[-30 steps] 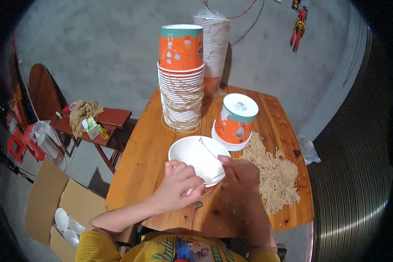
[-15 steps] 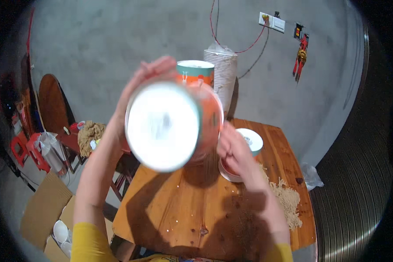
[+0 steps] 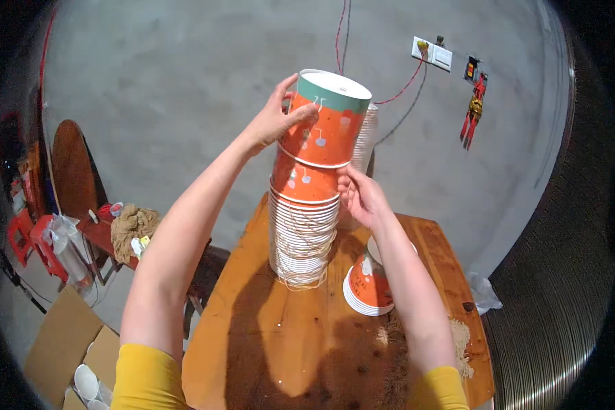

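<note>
An upside-down orange paper bucket (image 3: 326, 130) with a teal band and white base tops a tall nested stack. My left hand (image 3: 279, 121) grips its upper left side, thumb across the front and fingers behind. At the bucket's lower right rim, my right hand (image 3: 363, 195) has its fingers curled in, closed on the edge. Beneath it shows another orange bucket (image 3: 301, 176), sitting on the close-packed white rims of the stack (image 3: 297, 236). Thin tan strings or bands (image 3: 307, 222) loop loosely around those rims.
A shorter upturned bucket stack (image 3: 367, 285) stands under my right forearm on the wooden table (image 3: 253, 328). Pale bands lie in a heap (image 3: 461, 345) at the right edge. Behind rises a white nested stack (image 3: 367, 133). An open carton (image 3: 58, 335) sits lower left.
The bucket was tipped with its white base toward me, between both hands; now it stands base-up on the tall stack. My left hand has moved up and right. The view has shifted.
</note>
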A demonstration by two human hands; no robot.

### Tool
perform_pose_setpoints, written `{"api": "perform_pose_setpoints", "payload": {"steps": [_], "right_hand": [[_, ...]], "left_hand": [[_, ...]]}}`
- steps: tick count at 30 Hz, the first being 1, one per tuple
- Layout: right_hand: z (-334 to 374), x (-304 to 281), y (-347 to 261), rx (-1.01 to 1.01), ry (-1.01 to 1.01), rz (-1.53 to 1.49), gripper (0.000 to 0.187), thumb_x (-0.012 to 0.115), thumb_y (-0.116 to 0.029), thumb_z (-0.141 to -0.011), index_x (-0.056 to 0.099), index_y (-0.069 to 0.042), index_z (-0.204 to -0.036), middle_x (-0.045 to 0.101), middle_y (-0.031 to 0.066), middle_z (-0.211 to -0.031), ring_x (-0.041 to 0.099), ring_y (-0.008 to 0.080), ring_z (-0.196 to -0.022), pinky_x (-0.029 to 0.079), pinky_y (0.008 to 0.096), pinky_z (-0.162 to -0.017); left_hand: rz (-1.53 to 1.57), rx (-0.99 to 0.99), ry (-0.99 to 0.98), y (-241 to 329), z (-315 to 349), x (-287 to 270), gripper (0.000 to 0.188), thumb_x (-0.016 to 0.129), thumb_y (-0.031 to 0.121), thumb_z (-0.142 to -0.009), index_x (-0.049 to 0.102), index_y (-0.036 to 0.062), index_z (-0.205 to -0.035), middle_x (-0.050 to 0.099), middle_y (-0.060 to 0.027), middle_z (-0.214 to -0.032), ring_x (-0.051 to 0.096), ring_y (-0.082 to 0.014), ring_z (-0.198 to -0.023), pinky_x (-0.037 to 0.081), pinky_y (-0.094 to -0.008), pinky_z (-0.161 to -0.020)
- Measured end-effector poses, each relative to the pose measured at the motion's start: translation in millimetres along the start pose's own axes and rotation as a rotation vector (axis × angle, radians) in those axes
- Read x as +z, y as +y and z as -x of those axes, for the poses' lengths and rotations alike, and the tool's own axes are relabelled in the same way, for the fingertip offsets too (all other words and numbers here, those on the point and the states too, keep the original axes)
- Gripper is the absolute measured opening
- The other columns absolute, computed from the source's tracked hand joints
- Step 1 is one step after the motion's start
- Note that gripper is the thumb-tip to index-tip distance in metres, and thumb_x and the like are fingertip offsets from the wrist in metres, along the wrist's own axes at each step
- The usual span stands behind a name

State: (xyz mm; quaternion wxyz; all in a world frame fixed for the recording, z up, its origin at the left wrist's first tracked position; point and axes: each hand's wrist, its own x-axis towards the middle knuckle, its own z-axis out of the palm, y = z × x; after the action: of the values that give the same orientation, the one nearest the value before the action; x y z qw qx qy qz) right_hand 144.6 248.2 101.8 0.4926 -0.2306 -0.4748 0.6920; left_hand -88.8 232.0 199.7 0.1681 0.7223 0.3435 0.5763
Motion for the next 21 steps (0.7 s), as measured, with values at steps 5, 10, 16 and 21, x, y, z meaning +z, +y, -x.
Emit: {"api": "perform_pose_setpoints", "payload": {"steps": [5, 10, 16, 21], "right_hand": [[30.5, -8.6, -6.6, -0.096, 0.061, 0.308, 0.028, 0.047, -0.028, -0.097, 0.057, -0.003, -0.105, 0.061, 0.0042, -0.094, 0.062, 0.0109, -0.082, 0.054, 0.0229, -0.063], [57.4, -46.2, -12.0, -0.220, 0.166, 0.879, 0.030, 0.052, -0.027, -0.094, 0.059, -0.002, -0.111, 0.063, 0.0027, -0.098, 0.059, 0.0125, -0.093, 0.047, 0.0261, -0.083], [118.2, -81.1, 6.2, -0.102, 0.155, 1.764, 0.068, 0.064, -0.058, -0.075, 0.051, -0.018, -0.130, 0.034, 0.0193, -0.143, 0.026, 0.0414, -0.134, 0.024, 0.0554, -0.108], [138.7, -90.9, 27.0, -0.206, 0.261, 1.930, 0.058, 0.069, -0.053, -0.071, 0.059, -0.017, -0.114, 0.045, 0.0141, -0.131, 0.034, 0.0388, -0.128, 0.019, 0.0646, -0.105]], "left_hand": [[0.021, -0.023, 0.048, -37.3, 0.3, 16.2, 0.086, 0.072, 0.046, -0.076, 0.030, 0.0103, -0.142, 0.038, -0.0198, -0.134, 0.052, -0.0254, -0.112, 0.043, -0.0366, -0.095], [0.011, -0.040, 0.105, -77.1, 36.8, 13.6, 0.088, 0.071, 0.046, -0.077, 0.024, 0.0177, -0.146, 0.034, -0.0183, -0.135, 0.041, -0.0313, -0.121, 0.039, -0.0428, -0.099], [-0.017, -0.040, 0.105, -89.3, 68.6, 27.5, 0.082, 0.065, 0.045, -0.083, 0.021, 0.0167, -0.147, 0.029, -0.0178, -0.142, 0.039, -0.0279, -0.127, 0.035, -0.0408, -0.104], [-0.206, 0.044, 0.335, -88.3, 104.0, 40.5, 0.054, 0.057, 0.033, -0.091, 0.041, 0.0085, -0.137, 0.043, -0.0120, -0.125, 0.048, -0.0214, -0.110, 0.042, -0.0341, -0.091]]}}
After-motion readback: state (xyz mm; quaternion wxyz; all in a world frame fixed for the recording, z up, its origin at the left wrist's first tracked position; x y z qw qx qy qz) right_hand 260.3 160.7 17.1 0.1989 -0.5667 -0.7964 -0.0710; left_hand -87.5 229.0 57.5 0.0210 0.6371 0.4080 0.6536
